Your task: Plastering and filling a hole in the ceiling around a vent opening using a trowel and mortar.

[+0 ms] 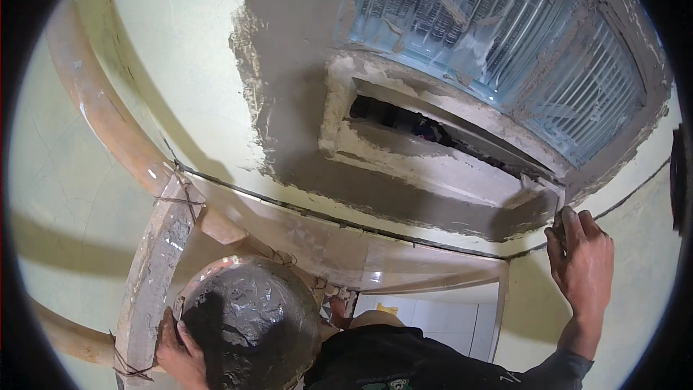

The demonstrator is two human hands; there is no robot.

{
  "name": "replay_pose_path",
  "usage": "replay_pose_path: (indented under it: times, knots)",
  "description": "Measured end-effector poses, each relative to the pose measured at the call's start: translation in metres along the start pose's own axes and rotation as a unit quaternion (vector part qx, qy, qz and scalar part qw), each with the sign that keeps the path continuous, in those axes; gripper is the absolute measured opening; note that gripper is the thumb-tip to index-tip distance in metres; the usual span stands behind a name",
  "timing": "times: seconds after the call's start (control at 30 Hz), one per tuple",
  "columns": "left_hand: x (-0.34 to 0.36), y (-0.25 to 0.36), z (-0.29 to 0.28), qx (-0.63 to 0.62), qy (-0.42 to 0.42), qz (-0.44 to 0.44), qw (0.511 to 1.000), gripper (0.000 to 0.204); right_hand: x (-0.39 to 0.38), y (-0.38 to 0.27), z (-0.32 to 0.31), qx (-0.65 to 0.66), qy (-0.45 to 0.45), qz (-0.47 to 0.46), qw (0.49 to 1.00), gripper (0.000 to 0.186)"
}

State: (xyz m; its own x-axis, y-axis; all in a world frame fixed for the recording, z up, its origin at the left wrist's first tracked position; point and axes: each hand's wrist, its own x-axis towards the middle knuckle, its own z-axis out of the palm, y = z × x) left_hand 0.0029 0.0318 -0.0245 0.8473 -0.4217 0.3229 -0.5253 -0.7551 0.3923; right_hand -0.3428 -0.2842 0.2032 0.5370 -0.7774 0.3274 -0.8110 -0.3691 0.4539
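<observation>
While the left hand (177, 354) grips the mortar pan (249, 318), right hand (581, 260) fingers press the wet plaster (538, 217).

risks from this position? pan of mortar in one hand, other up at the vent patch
1. The left hand has a grip only on the rim of the round mortar pan, which looks full; a slip could tip or drop it.
2. The right hand presses at the corner of the fresh grey plaster under the glass-louvre vent; wet edges there could smear or crumble off.
3. The pan sits beside a wire-tied wooden pole; a knock against it might spill mortar below.
</observation>
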Motion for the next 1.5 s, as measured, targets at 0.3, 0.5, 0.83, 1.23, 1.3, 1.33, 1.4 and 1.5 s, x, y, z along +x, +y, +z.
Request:
replay_pose_path:
  times: [0.3, 0.5, 0.83, 1.23, 1.3, 1.33, 1.4, 1.5]
  knots:
    - [-0.002, -0.008, 0.004, -0.004, 0.006, -0.005, 1.000, 0.033, -0.027, -0.005, 0.035, 0.145, 0.154, -0.099, 0.972, 0.026]
    - [-0.002, -0.006, 0.004, 0.018, 0.012, 0.001, 1.000, 0.033, -0.002, -0.122, 0.072, 0.324, -0.055, -0.429, 0.841, 0.024]
    - [-0.004, -0.005, 0.001, 0.028, 0.020, 0.013, 0.999, 0.033, -0.019, -0.261, 0.056, 0.251, -0.080, -0.620, 0.739, 0.019]
    - [-0.010, -0.019, 0.006, 0.019, 0.024, 0.018, 0.999, 0.033, 0.091, -0.110, 0.031, 0.363, 0.177, -0.320, 0.857, 0.056]
    - [-0.007, -0.015, 0.006, 0.030, 0.019, 0.020, 0.999, 0.034, 0.105, -0.105, 0.040, 0.330, 0.154, -0.274, 0.890, 0.067]
    - [-0.006, -0.013, 0.006, 0.026, 0.018, 0.019, 0.999, 0.034, 0.108, -0.106, 0.041, 0.326, 0.154, -0.274, 0.892, 0.067]
    - [-0.005, -0.011, 0.006, 0.022, 0.011, 0.010, 1.000, 0.034, 0.112, -0.114, 0.039, 0.310, 0.137, -0.314, 0.887, 0.078]
    - [-0.005, -0.011, 0.005, 0.029, 0.002, 0.003, 1.000, 0.034, 0.128, -0.122, 0.030, 0.350, 0.020, -0.299, 0.888, 0.085]
